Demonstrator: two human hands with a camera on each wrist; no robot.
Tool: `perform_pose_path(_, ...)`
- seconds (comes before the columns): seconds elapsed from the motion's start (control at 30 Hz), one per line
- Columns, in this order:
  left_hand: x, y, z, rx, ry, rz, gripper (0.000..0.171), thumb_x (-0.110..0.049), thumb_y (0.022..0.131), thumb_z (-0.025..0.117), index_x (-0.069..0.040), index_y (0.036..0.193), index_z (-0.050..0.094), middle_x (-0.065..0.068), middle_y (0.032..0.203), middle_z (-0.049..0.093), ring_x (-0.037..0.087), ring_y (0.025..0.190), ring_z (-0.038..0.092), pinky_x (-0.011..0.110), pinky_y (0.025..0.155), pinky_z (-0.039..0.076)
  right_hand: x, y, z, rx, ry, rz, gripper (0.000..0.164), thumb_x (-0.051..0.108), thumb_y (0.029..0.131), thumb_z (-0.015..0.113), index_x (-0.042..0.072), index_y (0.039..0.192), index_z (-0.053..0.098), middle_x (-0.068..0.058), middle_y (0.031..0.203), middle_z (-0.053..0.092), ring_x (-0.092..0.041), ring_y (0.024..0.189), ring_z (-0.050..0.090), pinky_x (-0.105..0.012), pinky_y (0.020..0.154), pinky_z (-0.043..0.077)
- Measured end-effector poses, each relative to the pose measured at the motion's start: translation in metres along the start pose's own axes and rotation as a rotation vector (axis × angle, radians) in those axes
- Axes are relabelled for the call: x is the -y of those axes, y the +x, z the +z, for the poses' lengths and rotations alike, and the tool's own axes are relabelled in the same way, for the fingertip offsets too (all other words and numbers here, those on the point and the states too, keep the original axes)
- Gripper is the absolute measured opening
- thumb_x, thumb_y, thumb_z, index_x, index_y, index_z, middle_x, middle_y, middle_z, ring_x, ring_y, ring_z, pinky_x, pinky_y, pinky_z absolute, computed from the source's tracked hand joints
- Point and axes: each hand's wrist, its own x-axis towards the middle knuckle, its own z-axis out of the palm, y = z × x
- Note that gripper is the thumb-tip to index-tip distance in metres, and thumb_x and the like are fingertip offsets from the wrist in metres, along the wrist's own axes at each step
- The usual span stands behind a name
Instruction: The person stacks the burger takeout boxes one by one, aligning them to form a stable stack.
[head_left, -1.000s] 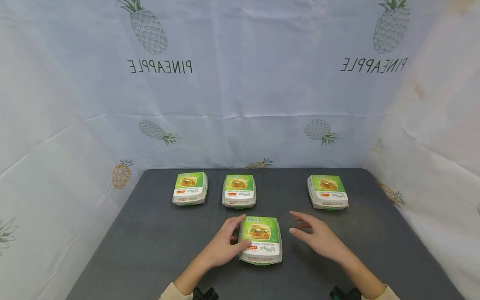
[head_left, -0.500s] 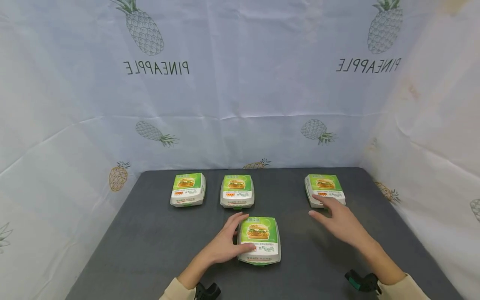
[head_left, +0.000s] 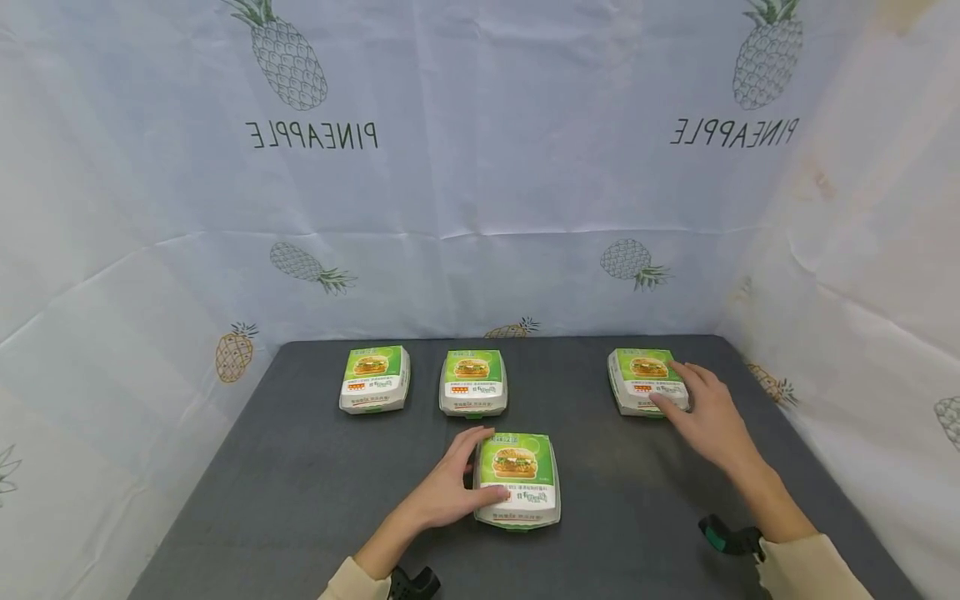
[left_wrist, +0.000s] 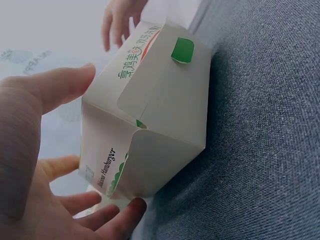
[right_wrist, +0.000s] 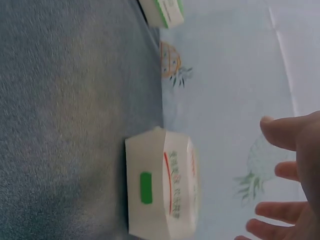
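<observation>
A paper burger box (head_left: 517,479) with a green and white lid lies near the front middle of the table. Beside it is my left hand (head_left: 446,487), thumb over the lid's left edge and fingers loosely bent along the left side. In the left wrist view those fingertips (left_wrist: 132,207) touch the box's side wall, marked "Delicious Hamburger". My right hand (head_left: 712,417) is over the right edge of another burger box (head_left: 645,383) at the back right. The right wrist view shows its fingers spread, with a gap to that box (right_wrist: 162,185).
Two more burger boxes stand at the back of the dark table (head_left: 315,500): one at the far left (head_left: 375,379), one left of centre (head_left: 472,383). White cloth (head_left: 480,192) printed with pineapples hangs behind and at both sides.
My right hand has moved right and away from me, from beside the front box to the back-right box. The left hand stays at the front box.
</observation>
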Motion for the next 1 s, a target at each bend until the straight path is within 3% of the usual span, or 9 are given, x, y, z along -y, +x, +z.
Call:
perform_pose_path(0.2, 0.002, 0.001, 0.000, -0.004, 0.008, 0.009, 0.086, -0.044, 0.089, 0.078, -0.010, 0.156, 0.035, 0.016, 0.161, 0.026, 0.030, 0.141, 0.037, 0.054, 0.107, 0.044, -0.017, 0.011, 0.003, -0.006, 0.069, 0.038, 0.073, 0.039, 0.102, 0.061, -0.003, 0.155, 0.034, -0.042, 0.151, 0.025, -0.065, 0.135, 0.025, -0.080, 0.094, 0.027)
perform_pose_path(0.6, -0.001, -0.001, 0.000, 0.007, 0.019, 0.020, 0.086, -0.044, 0.089, 0.077, -0.010, 0.157, 0.035, 0.016, 0.161, 0.026, 0.028, 0.142, 0.038, 0.050, 0.108, 0.044, -0.048, 0.032, 0.018, 0.150, 0.160, 0.179, 0.088, 0.050, 0.103, 0.055, -0.002, 0.161, 0.015, -0.042, 0.156, 0.014, -0.063, 0.141, 0.014, -0.080, 0.102, 0.021)
perform_pose_path(0.83, -0.001, -0.002, 0.000, 0.013, 0.001, 0.019, 0.084, -0.043, 0.090, 0.077, -0.013, 0.157, 0.036, 0.018, 0.161, 0.025, 0.029, 0.143, 0.036, 0.049, 0.108, 0.044, -0.057, 0.036, 0.026, 0.224, 0.262, 0.289, 0.094, 0.054, 0.103, 0.054, -0.004, 0.161, 0.007, -0.041, 0.156, 0.018, -0.058, 0.136, 0.033, -0.067, 0.099, 0.039)
perform_pose_path(1.0, -0.001, -0.004, 0.000, 0.015, -0.001, 0.016, 0.081, -0.043, 0.090, 0.077, -0.017, 0.156, 0.038, 0.019, 0.162, 0.023, 0.030, 0.144, 0.035, 0.049, 0.108, 0.044, -0.059, 0.035, 0.031, 0.225, 0.291, 0.312, 0.095, 0.053, 0.102, 0.057, -0.003, 0.161, 0.008, -0.040, 0.159, 0.014, -0.056, 0.139, 0.028, -0.066, 0.103, 0.034)
